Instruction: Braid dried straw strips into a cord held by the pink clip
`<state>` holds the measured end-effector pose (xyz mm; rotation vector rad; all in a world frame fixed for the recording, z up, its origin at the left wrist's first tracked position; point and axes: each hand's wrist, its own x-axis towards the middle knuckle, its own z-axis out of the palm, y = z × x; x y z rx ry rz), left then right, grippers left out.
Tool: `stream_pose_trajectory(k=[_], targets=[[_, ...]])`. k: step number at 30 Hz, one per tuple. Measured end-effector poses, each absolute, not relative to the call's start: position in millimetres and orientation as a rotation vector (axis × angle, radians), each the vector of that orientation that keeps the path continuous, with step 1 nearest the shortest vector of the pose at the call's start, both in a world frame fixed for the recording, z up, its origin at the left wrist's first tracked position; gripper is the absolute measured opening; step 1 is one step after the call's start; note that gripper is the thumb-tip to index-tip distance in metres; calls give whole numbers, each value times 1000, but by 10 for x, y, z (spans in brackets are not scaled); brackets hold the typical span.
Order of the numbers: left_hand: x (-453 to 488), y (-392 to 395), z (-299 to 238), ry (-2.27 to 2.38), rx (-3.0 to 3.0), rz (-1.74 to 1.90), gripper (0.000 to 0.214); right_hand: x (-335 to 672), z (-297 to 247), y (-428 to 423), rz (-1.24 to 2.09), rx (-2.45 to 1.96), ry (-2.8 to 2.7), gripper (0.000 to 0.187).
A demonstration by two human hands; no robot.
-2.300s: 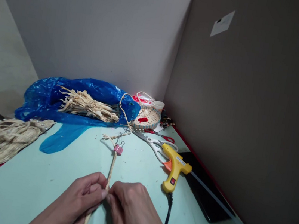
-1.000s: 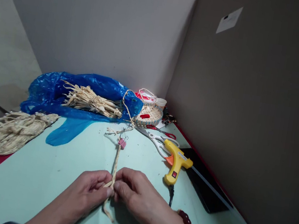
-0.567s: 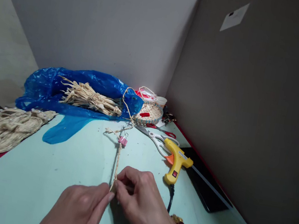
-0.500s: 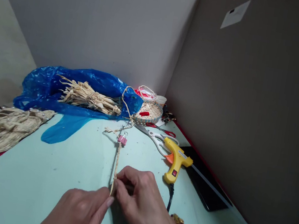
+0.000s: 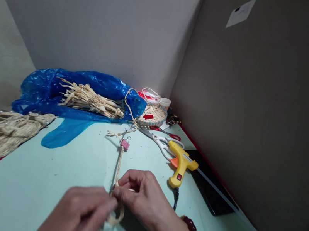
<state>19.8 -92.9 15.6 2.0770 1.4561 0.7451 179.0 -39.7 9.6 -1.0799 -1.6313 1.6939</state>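
Note:
A thin cord of braided straw [image 5: 119, 164] runs toward me from a pink binder clip [image 5: 124, 144] on the table. My right hand [image 5: 141, 197] pinches the cord's near end between thumb and fingertips. Just left of it, my left hand [image 5: 83, 209] is slightly blurred, its fingers closed on a loose straw strand [image 5: 117, 219] that curls in a loop below the fingertips. Some of the strand is hidden behind the fingers. A beaded bracelet circles my right wrist.
A yellow glue gun [image 5: 182, 165], white-handled scissors [image 5: 161, 144] and a dark flat panel [image 5: 212, 195] lie to the right. Behind are a blue plastic bag [image 5: 38, 89] with a straw bundle [image 5: 92, 100] and a woven basket [image 5: 157, 118]. Woven straw pieces [image 5: 10, 135] lie left.
My left hand has shifted a little left and down, and the strand now curls into a loop below the fingers. My right hand keeps its pinch near the braid's end.

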Motion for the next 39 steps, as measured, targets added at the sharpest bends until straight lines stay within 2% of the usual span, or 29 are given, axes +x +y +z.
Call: stream_pose_trajectory(k=[2, 4, 6, 9, 18, 23, 29, 31, 34, 39], targets=[[158, -843, 193, 1592, 1767, 842, 33, 1795, 100, -395, 1672, -1065, -1650, 9], [136, -765, 154, 1528, 1509, 834, 23, 1798, 110, -398, 1663, -1039, -1659, 9], [142, -717, 77, 1319, 1272, 720, 31, 1803, 124, -403, 1647, -1014, -1687, 9], [182, -707, 7, 1159, 1061, 737, 37, 1836, 155, -413, 1559, -978, -1827, 10], [217, -755, -46, 1242, 1105, 760, 40, 1959, 306, -506, 1090, -1080, -2294, 11], [220, -762, 76, 1359, 1180, 658, 31, 1931, 296, -542, 819, -1246, -2489, 15], [198, -750, 144, 1360, 1193, 573, 32, 1938, 348, -579, 703, -1173, -2565, 18], [200, -760, 140, 1375, 1178, 583, 34, 1933, 321, -583, 619, -1099, -2561, 14], [214, -770, 127, 1382, 1117, 631, 39, 1901, 207, -581, 307, -843, -2621, 2], [220, -756, 77, 1282, 968, 660, 39, 1814, -12, -579, -164, -398, -2576, 13]])
